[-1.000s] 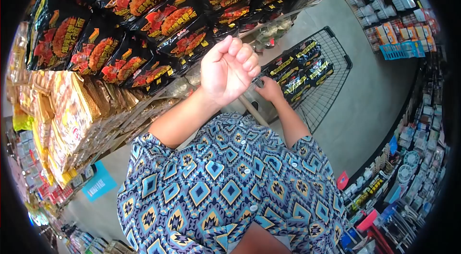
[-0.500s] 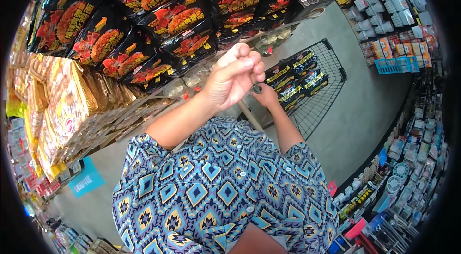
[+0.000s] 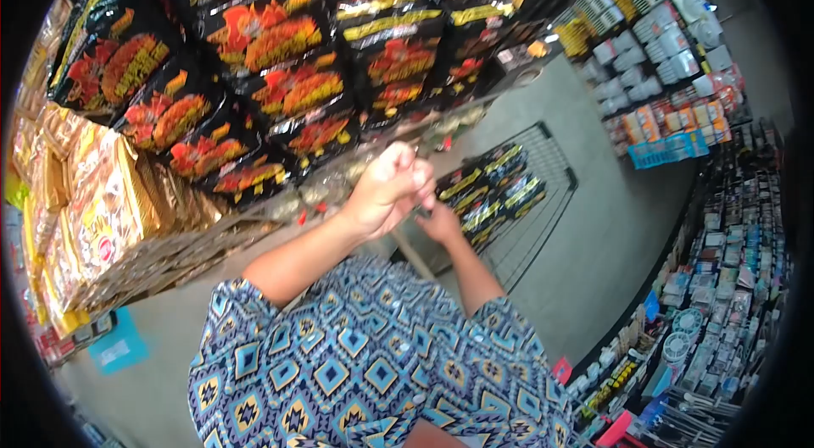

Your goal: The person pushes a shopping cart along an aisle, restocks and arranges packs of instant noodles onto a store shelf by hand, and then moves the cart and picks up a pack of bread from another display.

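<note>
My left hand [image 3: 390,192] is raised in front of my chest with its fingers curled in, and I see nothing in them. Just beyond it, my right hand [image 3: 441,224] is wrapped around the handle of a wire shopping cart [image 3: 560,170]. Part of that grip is hidden behind the left hand. Inside the cart lie several black-and-yellow packs [image 3: 496,191]. Black snack-like bags [image 3: 284,41] with red and orange print are stacked on the display ahead of my left hand.
Gold-coloured packages [image 3: 110,211] fill the display on the left. Shelves of small boxed goods [image 3: 721,253] line the right side, with hanging packs [image 3: 661,50] farther off. Grey floor [image 3: 610,236] runs between the cart and the right shelves.
The view has tilted and shifted, so my hands and the cart appear lower and farther left. My left hand stays curled and my right hand remains on the cart.
</note>
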Tool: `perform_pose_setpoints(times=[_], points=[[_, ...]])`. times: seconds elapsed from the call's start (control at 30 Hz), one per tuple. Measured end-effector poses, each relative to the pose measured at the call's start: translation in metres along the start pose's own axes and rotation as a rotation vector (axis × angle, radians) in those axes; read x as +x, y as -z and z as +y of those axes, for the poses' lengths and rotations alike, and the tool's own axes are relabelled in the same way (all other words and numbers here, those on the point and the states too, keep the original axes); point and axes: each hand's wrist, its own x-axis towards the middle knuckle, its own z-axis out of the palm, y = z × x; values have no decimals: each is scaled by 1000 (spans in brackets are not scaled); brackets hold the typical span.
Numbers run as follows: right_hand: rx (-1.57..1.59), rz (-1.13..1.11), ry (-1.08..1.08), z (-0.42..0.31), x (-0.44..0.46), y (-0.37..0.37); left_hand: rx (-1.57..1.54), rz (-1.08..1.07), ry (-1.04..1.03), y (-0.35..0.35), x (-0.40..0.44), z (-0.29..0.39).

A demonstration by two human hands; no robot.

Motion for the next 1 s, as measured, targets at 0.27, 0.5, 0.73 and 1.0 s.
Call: perform_pose_setpoints(times=[0.27,0.5,0.73,1.0], points=[[32,-16,-42,-13,-6,13,288,397,168,153,-28,-18],[9,-20,-57,-24,-7,19,2158,393,702,488,-225,-47],[7,-35,-66,-23,-7,19,1074,1073,761,403,-280,-26],[25,-32,-64,-29,1,21,1278,800,620,407,-214,-58]])
